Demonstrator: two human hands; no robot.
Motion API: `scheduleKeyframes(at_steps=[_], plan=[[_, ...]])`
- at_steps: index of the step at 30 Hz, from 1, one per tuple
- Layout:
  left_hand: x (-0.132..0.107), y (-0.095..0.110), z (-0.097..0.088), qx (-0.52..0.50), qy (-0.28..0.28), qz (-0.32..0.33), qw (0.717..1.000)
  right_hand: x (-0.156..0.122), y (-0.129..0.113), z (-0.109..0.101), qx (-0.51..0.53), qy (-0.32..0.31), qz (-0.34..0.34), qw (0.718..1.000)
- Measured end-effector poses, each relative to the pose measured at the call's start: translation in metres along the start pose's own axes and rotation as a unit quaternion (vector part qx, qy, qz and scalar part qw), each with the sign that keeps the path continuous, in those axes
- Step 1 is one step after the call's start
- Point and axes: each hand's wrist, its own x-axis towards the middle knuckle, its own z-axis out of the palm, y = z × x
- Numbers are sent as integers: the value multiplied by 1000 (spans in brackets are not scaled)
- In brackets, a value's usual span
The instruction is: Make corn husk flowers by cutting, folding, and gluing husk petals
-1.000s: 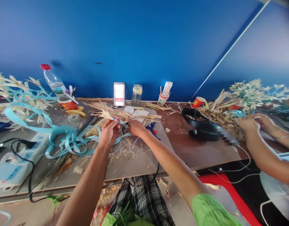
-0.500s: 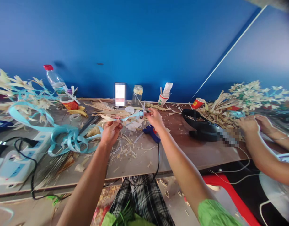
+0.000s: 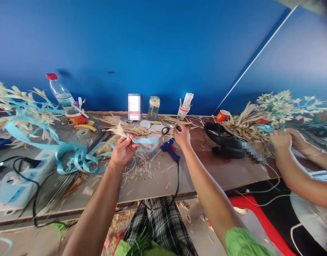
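Observation:
My left hand [image 3: 124, 149] is closed in a pinch on a pale flower [image 3: 118, 131] with long cream petals. A short light-blue ribbon end [image 3: 146, 141] hangs out to the right from the same fingers. My right hand [image 3: 183, 135] is closed around one loop of a pair of scissors [image 3: 165, 131] with black handles, low over the table. Their blades are hard to make out against the litter. Just below the scissors, a blue glue gun [image 3: 169, 148] lies on the table, its black cord running down over the front edge.
A heap of light-blue ribbon [image 3: 75, 158] and a white power strip [image 3: 22, 185] lie to the left. Behind stand a bottle [image 3: 60, 93], a jar [image 3: 153, 107] and paper cups [image 3: 183, 112]. A black visor-like item [image 3: 227, 142] lies right, near another person's hands [image 3: 282, 140].
My right hand has moved right and the scissors have come down from the ribbon towards the table. The ribbon end now hangs loose from my left hand, which has turned the flower upward.

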Motion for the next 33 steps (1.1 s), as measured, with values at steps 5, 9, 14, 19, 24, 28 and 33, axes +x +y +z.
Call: scheduleKeyframes(at_steps=[5, 9, 14, 19, 24, 28, 33], plan=[[0, -5, -5, 20, -60, -60, 996, 9, -6, 9, 116, 90, 75, 986], [7, -14, -7, 28, -25, -68, 997, 1, -28, 18, 286, 54, 152, 945], [11, -16, -6, 0, 24, -63, 998, -19, -53, 14, 457, -214, 217, 836], [13, -15, -6, -17, 54, -61, 997, -30, -61, 3, 522, -328, 277, 737], [14, -18, -9, 78, 96, -40, 992, -46, -62, 3, 535, -348, 261, 725], [14, -21, -9, 162, 118, -8, 980, -55, -64, 5, 508, -338, 212, 763], [15, -25, -14, 219, 137, -11, 966, -54, -63, 4, 508, -333, 236, 759]])
